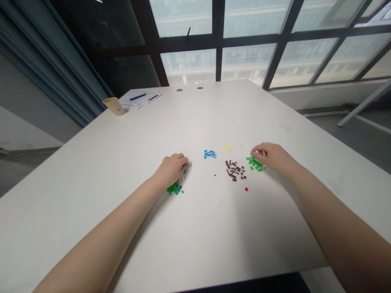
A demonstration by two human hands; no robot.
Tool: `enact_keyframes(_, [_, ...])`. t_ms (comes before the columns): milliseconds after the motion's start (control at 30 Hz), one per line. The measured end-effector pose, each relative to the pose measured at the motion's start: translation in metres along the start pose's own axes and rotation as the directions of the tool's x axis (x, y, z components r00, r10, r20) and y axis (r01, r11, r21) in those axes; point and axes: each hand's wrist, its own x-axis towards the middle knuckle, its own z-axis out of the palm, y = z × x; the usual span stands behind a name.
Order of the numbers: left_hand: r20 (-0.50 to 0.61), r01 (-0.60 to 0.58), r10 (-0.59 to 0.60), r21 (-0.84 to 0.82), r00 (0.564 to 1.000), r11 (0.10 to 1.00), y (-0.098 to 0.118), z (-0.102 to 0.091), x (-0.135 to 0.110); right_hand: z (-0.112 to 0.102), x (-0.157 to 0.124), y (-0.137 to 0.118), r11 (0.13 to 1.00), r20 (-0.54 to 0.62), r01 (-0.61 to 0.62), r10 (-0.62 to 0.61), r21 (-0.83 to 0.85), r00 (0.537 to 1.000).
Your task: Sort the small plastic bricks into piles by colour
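Observation:
Small flat plastic pieces lie sorted by colour on a white table (122, 162). My left hand (171, 167) rests curled over a mixed heap of green and blue pieces (174, 189), its fingertips pinched on something I cannot make out. My right hand (270, 155) has its fingers curled at the green pile (255, 163), the fingertips touching its top edge. Between the hands lie a blue pile (209, 154), a dark brown pile (235, 169), a pale yellow pile (227, 148), a single red piece (246, 189) and a few white pieces (220, 199).
A paper cup (114, 106) stands at the table's far left corner beside sheets of paper with pens (139, 98). Large windows (244, 40) rise behind the table. A curtain (45, 61) hangs at the left.

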Motion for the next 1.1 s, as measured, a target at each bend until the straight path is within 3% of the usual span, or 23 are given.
enact_keyframes(200, [-0.064, 0.009, -0.014, -0.078, 0.998, 0.997, 0.000, 0.003, 0.003, -0.001, -0.002, -0.005, 1.000, -0.007, 0.024, -0.024, 0.010, 1.000])
enact_keyframes(367, [-0.107, 0.042, -0.079, -0.312, 0.991, 0.949, 0.008, -0.003, 0.000, 0.000, -0.007, -0.025, 0.994, -0.029, 0.107, -0.107, 0.017, 0.994])
enact_keyframes(467, [-0.042, 0.027, -0.066, -0.610, 0.997, 0.792, 0.026, -0.009, -0.006, 0.006, -0.017, -0.050, 0.951, -0.102, 0.296, -0.287, 0.086, 0.953])
enact_keyframes(567, [0.094, 0.076, 0.019, -0.890, 0.995, 0.449, 0.049, -0.013, -0.013, 0.015, -0.031, -0.077, 0.859, -0.189, 0.493, -0.466, 0.137, 0.864])
enact_keyframes(633, [0.162, 0.136, 0.078, -0.953, 0.984, 0.272, 0.063, -0.012, -0.016, 0.021, -0.040, -0.090, 0.803, -0.219, 0.575, -0.540, 0.157, 0.813])
enact_keyframes(700, [0.201, 0.180, 0.125, -0.970, 0.972, 0.162, 0.071, -0.009, -0.018, 0.026, -0.045, -0.096, 0.762, -0.225, 0.619, -0.580, 0.190, 0.783])
enact_keyframes(800, [0.212, 0.200, 0.151, -0.976, 0.966, 0.092, 0.075, -0.002, -0.019, 0.031, -0.046, -0.097, 0.741, -0.232, 0.632, -0.590, 0.226, 0.774])
enact_keyframes(1100, [0.184, 0.175, 0.142, -0.982, 0.972, 0.075, 0.075, 0.006, -0.018, 0.030, -0.041, -0.093, 0.780, -0.148, 0.593, -0.574, 0.200, 0.805])
